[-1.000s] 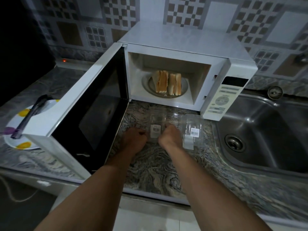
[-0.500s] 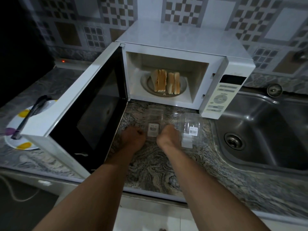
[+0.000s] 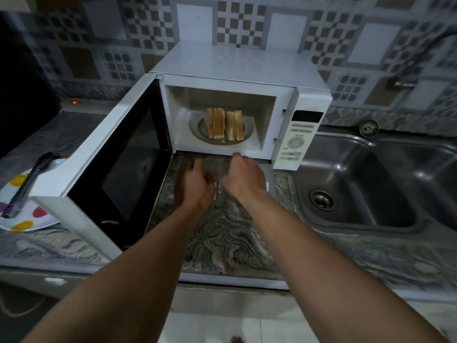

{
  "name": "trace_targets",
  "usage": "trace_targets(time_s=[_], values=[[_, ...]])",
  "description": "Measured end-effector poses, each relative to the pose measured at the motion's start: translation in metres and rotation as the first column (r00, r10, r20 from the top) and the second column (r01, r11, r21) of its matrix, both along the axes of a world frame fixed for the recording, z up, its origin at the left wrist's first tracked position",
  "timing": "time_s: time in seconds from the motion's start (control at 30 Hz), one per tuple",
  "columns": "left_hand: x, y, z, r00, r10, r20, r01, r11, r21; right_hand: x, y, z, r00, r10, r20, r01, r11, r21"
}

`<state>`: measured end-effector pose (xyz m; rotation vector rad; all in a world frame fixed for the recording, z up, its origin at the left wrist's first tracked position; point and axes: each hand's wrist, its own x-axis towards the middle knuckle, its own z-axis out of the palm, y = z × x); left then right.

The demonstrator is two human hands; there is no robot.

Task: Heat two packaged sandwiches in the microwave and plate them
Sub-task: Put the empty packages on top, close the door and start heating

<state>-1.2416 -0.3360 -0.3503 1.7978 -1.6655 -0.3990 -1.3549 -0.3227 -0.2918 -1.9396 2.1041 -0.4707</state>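
Two unwrapped sandwiches [image 3: 223, 123] stand side by side on the turntable [image 3: 197, 126] inside the white microwave [image 3: 237, 68], whose door [image 3: 118, 169] hangs wide open to the left. On the counter just in front of the cavity lies an empty clear plastic sandwich package [image 3: 218, 188]. My left hand [image 3: 194, 186] grips its left side and my right hand [image 3: 244, 179] grips its right side; both are motion-blurred. A second clear package [image 3: 270, 188] peeks out beside my right wrist.
A white plate with coloured dots [image 3: 23, 222] sits left of the door, with black tongs [image 3: 27, 186] lying across it. A steel sink [image 3: 358, 189] lies to the right. The patterned stone counter [image 3: 222, 238] runs along the front.
Both hands have moved forward toward the microwave, over the clear packages; the barcode labels are now hidden under them. The view has tilted slightly.
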Motion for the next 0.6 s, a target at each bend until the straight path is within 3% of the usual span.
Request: trace_targets(time_s=[0.13,0.33,0.6], values=[[-0.015,0.002,0.014,0.974,-0.124,0.190,0.138,0.989,-0.062,-0.033,-0.001,0.011,0.996,-0.014,-0.085,0.010,0.999,-0.046],[-0.047,0.011,0.020,0.935,-0.261,0.240,0.252,0.965,0.066,-0.078,0.004,0.005,0.990,-0.100,-0.102,0.107,0.992,0.066],[-0.088,0.030,-0.005,0.979,-0.189,0.083,0.158,0.944,0.290,-0.102,0.021,-0.029,0.995,-0.098,0.005,0.093,0.956,0.277]])
